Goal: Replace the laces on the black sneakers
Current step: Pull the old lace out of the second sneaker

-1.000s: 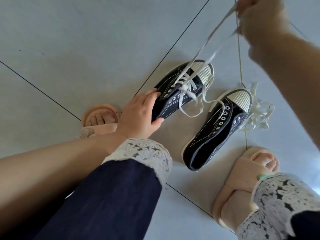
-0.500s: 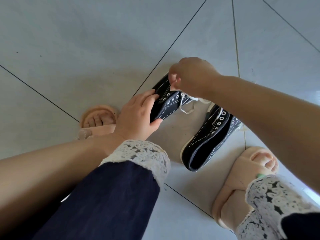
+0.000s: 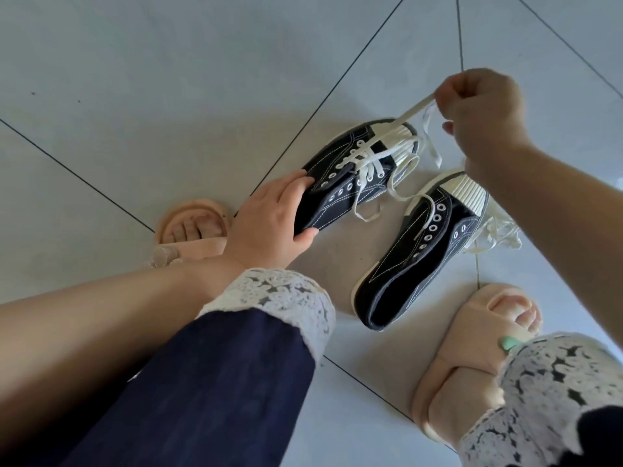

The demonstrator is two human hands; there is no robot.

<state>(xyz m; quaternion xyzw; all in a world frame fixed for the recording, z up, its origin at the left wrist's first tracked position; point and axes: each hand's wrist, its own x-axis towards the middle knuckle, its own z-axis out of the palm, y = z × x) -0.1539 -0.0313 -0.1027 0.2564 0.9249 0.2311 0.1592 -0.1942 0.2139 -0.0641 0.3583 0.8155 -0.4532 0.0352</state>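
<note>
Two black sneakers with white toe caps lie on the grey floor tiles. My left hand [image 3: 273,221] grips the heel end of the left sneaker [image 3: 354,176], fingers over its opening and thumb under its side. A white lace [image 3: 372,156] runs through this shoe's front eyelets. My right hand [image 3: 480,111] pinches the lace end and holds it taut above the toe cap. The right sneaker [image 3: 421,251] lies beside it with bare eyelets. A loose pile of white lace [image 3: 499,235] sits by its toe, partly hidden behind my right forearm.
My feet in beige sandals stand on either side, the left sandal [image 3: 192,230] behind my left wrist and the right sandal [image 3: 472,348] near the right sneaker's heel. Dark trouser legs with white lace hems [image 3: 279,298] fill the lower view.
My right hand went from high up down to the left sneaker's eyelets, then rose again to the right, pulling the lace taut. My left hand stayed on the shoe's heel.
</note>
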